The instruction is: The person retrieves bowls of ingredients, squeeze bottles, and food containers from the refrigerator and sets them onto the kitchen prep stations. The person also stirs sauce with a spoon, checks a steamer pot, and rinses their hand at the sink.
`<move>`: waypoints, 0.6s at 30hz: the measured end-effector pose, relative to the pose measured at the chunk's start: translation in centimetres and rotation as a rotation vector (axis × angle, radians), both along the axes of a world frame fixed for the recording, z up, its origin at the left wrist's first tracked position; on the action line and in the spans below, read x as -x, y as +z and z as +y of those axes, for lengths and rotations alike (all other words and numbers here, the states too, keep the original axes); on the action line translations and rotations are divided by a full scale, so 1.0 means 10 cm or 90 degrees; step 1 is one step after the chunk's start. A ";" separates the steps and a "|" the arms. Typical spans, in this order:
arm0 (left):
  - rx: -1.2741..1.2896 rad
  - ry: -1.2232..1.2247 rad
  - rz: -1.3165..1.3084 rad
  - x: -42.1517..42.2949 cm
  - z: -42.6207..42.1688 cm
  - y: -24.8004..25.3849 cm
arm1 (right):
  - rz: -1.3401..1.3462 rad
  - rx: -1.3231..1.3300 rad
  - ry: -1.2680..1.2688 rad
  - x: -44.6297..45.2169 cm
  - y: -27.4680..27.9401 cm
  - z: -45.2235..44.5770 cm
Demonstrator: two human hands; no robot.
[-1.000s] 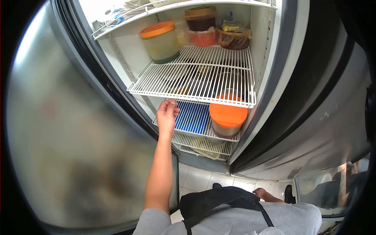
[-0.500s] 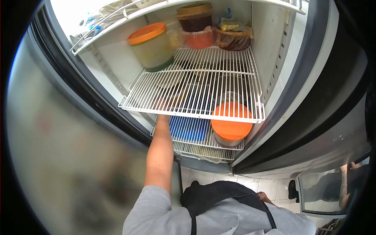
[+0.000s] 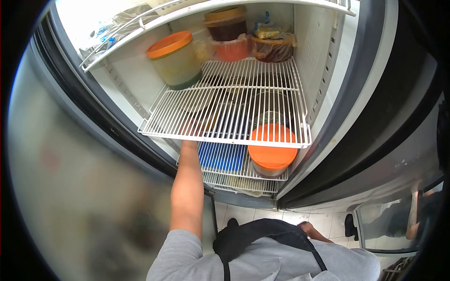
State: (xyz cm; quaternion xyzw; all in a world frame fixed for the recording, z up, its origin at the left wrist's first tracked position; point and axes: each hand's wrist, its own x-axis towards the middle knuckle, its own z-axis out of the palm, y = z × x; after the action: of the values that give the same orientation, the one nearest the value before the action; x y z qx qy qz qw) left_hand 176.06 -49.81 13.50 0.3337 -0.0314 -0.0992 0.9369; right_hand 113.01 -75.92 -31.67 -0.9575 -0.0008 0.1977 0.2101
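Observation:
My left arm reaches into the open fridge beneath a white wire shelf [image 3: 225, 139]. Through the slats shows my left hand [image 3: 191, 127], its fingers too broken up by the wires to make out. Close to it, on the shelf below, are a blue flat thing [image 3: 220, 157] and some yellowish thing I cannot make out. A tub with an orange lid [image 3: 273, 152] sits to the right on that lower shelf. Beside my black apron [image 3: 262, 236], low in the view, my right hand [image 3: 307, 228] hangs away from the shelves; its fingers are not clearly visible.
The wire shelf carries a tall orange-lidded tub [image 3: 176, 61], stacked tubs [image 3: 227, 28] and a plastic-wrapped bowl [image 3: 272, 47]. Another shelf [image 3: 197, 8] crosses above. A fridge door [image 3: 84, 187] stands open at left. A person's dark shoe [image 3: 350, 226] is on the floor.
My view has shifted slightly, so the shelves sit a little further left. My left hand stays under the wire shelf. My right hand has come out further from beside my apron.

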 end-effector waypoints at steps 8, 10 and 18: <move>-0.289 0.173 0.190 0.72 0.22 0.15 | 0.067 -0.355 -0.413 -1.39 2.53 0.51; -0.289 0.135 0.172 0.73 0.40 0.00 | 0.034 -0.447 -0.297 -1.65 3.12 0.71; -0.381 0.139 0.170 1.26 0.61 0.23 | -0.431 -0.540 -0.097 -3.03 4.99 1.61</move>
State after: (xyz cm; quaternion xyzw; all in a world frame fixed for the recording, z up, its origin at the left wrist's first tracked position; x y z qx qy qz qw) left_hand 163.47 -43.75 15.84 0.5789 0.1579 -0.0462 0.7986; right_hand 143.32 -59.86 18.21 -0.7963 -0.0790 -0.1552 0.5793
